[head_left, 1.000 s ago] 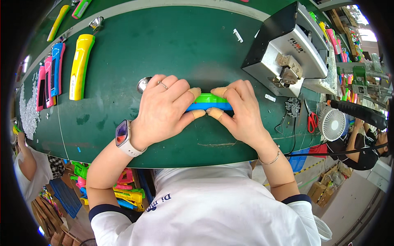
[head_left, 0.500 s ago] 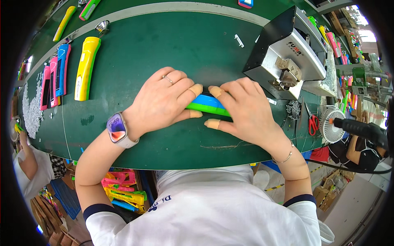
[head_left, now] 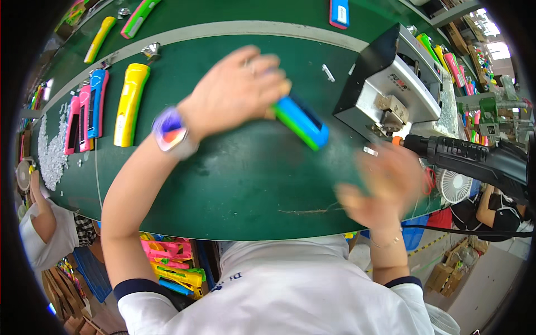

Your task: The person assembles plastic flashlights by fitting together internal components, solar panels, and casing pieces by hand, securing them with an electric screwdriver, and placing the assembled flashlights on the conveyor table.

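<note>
The left hand (head_left: pixel 237 92) clamps its fingers on one end of a blue-and-green case (head_left: pixel 301 121) over the middle of the green bench (head_left: pixel 223 184). The right hand (head_left: pixel 385 187) (blurred) hovers by the bench's right edge, fingers apart, holding nothing, just beside a black power tool (head_left: pixel 469 159).

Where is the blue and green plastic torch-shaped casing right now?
In the head view the blue and green plastic casing is held in the left hand above the green table, just left of the grey metal machine.
</note>
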`<act>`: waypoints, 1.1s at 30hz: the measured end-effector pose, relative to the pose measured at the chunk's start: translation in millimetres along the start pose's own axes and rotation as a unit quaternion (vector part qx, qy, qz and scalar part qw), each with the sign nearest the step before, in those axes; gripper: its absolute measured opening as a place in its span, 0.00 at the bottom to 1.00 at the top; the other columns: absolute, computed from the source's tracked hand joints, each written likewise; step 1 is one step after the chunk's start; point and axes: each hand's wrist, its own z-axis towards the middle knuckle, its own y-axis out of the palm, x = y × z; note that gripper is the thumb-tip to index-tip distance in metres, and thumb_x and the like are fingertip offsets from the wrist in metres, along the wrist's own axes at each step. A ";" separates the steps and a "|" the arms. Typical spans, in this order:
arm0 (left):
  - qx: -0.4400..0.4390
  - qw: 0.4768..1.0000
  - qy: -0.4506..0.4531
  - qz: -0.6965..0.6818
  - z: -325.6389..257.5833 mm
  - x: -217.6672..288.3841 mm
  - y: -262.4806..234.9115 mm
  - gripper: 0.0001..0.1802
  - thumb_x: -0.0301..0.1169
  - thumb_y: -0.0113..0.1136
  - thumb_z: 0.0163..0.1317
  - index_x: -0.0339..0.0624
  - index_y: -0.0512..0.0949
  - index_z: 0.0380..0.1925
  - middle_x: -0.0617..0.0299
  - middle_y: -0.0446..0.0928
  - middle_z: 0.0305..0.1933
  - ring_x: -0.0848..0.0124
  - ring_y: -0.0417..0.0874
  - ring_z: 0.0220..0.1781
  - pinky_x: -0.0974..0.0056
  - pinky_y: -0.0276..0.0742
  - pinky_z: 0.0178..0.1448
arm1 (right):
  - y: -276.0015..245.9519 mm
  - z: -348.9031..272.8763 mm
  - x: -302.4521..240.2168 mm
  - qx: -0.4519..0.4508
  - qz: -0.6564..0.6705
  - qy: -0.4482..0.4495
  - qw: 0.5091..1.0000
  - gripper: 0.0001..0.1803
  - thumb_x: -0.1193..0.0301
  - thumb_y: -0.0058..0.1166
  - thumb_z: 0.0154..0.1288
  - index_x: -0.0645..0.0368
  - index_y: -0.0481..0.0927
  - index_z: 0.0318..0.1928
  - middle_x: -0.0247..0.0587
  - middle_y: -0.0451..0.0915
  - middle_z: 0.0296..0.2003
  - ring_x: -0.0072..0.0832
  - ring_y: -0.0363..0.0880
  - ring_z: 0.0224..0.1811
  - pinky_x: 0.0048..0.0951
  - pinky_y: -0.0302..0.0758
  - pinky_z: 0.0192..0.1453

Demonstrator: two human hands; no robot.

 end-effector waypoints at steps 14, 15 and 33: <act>-0.025 0.830 -0.534 0.161 -127.5 5.9 -53.8 0.37 0.40 0.65 0.53 0.41 0.63 0.62 0.45 0.68 0.58 0.51 0.69 0.58 0.54 0.66 0.61 | -43.7 -20.6 115.5 0.239 0.488 0.186 0.819 0.55 0.41 0.55 0.56 0.68 0.45 0.68 0.50 0.77 0.41 0.34 0.79 0.36 0.35 0.75 0.42; -0.039 0.802 -0.584 0.121 -147.9 15.9 -59.3 0.37 0.39 0.65 0.53 0.41 0.63 0.62 0.45 0.70 0.55 0.50 0.71 0.56 0.55 0.68 0.59 | -45.8 -15.1 114.5 0.229 0.531 0.108 0.808 0.54 0.41 0.54 0.57 0.68 0.46 0.67 0.47 0.77 0.38 0.32 0.78 0.34 0.33 0.74 0.39; -0.127 0.963 -0.145 -0.188 34.1 103.3 4.6 0.29 0.39 0.68 0.43 0.41 0.73 0.47 0.60 0.72 0.43 0.62 0.75 0.46 0.59 0.72 0.48 | -6.7 64.6 82.8 0.246 0.514 0.240 0.786 0.24 0.57 0.43 0.68 0.63 0.64 0.54 0.34 0.67 0.22 0.21 0.64 0.19 0.27 0.66 0.27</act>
